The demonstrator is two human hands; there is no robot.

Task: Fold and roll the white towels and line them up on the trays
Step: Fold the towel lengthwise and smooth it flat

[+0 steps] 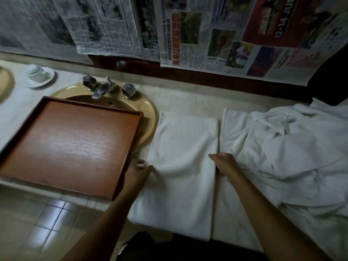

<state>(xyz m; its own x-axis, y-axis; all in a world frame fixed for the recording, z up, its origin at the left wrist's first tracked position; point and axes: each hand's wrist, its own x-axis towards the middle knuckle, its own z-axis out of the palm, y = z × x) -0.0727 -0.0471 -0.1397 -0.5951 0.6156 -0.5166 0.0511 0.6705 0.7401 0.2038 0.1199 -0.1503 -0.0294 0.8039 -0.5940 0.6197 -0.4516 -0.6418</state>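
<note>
Head cam, wide-angle, fwd & down, close over counter (188,99).

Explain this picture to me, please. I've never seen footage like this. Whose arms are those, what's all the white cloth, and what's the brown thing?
There is no machine here. A person is working with bare hands, and the single picture comes from a camera worn on their head, looking forward and down. The two arms reaching in from the bottom are their own.

The left hand and the right hand each grip a side edge of a folded white towel that lies flat on the counter. To its right is a pile of loose towels, not yet folded.

To the left, a brown tray rests over a sink, with no towel on it yet. Farther left, a white cup sits on a saucer. Newspaper covers the wall behind.
</note>
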